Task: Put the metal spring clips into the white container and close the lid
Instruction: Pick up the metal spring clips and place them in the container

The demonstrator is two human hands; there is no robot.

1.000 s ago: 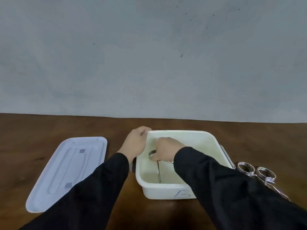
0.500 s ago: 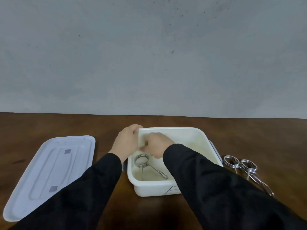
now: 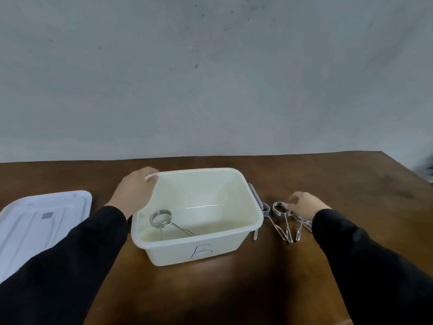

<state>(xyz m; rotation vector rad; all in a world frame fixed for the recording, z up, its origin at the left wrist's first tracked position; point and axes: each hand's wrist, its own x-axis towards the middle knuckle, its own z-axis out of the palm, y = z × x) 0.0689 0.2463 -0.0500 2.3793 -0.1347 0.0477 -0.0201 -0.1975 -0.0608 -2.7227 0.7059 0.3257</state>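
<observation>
The white container (image 3: 251, 214) stands open on the brown table, a blue letter marked on its front wall. One metal spring clip (image 3: 164, 219) lies inside at the left. My left hand (image 3: 137, 192) grips the container's far-left rim. Two more spring clips (image 3: 284, 221) lie on the table just right of the container. My right hand (image 3: 304, 205) hovers over them, fingers apart and reaching toward the coiled ends; it holds nothing. The white lid (image 3: 39, 221) lies flat on the table at the far left.
A grey latch (image 3: 255, 195) sits on the container's right side, close to the loose clips. The table's far edge meets a plain grey wall (image 3: 210, 78). The table's right corner (image 3: 386, 156) is in view.
My right hand has let go of the clip inside the container, come out, and moved right to the two clips on the table. The left hand has stayed on the rim.
</observation>
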